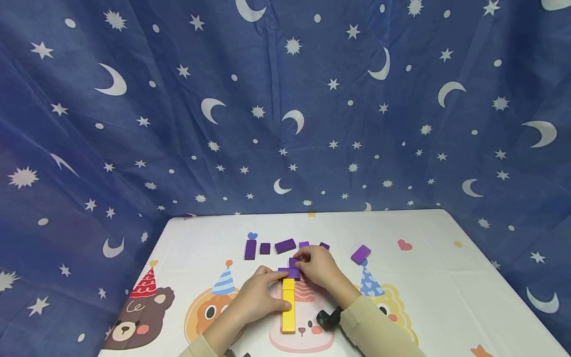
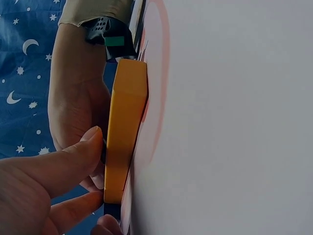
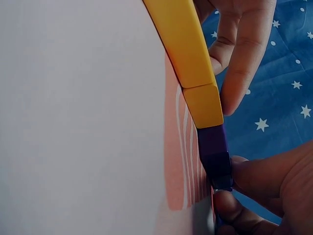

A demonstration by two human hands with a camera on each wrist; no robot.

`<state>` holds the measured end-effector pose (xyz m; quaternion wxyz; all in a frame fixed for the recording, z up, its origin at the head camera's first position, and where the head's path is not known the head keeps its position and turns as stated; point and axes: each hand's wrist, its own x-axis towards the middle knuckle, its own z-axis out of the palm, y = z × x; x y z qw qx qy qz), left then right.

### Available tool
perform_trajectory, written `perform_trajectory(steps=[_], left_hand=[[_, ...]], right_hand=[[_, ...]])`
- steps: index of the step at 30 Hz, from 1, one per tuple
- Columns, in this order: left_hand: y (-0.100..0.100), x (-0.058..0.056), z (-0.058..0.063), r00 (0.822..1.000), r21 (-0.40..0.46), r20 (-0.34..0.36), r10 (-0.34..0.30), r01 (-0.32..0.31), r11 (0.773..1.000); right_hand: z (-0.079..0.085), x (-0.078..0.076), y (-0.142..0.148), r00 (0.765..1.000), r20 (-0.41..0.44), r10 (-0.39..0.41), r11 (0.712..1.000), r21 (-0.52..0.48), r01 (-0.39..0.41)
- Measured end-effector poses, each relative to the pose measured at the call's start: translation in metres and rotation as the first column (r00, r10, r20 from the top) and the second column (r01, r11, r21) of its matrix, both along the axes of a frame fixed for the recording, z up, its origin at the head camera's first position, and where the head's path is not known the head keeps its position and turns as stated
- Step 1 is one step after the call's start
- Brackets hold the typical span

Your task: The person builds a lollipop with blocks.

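A line of yellow blocks lies flat on the table, with a purple block set crosswise against its far end. My left hand lies over this line from the left, fingers fairly straight. Its index fingertip touches the crosswise block's left end, and its thumb rests on the yellow. Between thumb and fingers my right hand pinches a small purple block just beyond the crosswise one. In the right wrist view, the yellow block runs down to the dark purple block, beside my right fingers.
Beyond the hands lie several loose purple blocks, among them an upright-lying one, a square one and a slanted one. Another purple block is off to the right. A starry blue curtain hangs behind the white printed tablecloth.
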<state>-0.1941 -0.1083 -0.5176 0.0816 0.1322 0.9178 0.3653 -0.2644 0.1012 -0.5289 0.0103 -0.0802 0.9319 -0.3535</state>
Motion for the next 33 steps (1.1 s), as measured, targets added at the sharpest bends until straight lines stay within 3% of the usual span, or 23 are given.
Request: perform_trajectory(steps=[23, 33], left_hand=[[-0.007, -0.003, 0.006, 0.999, 0.039, 0.023, -0.026, 0.025, 0.999], [-0.013, -0.006, 0.007, 0.999, 0.074, 0.052, 0.006, -0.01, 0.997]], right_hand=[[0.002, 0.001, -0.001, 1.0, 0.018, -0.015, 1.0, 0.0, 0.015], [0.0, 0.001, -0.001, 1.0, 0.011, -0.022, 1.0, -0.002, 0.022]])
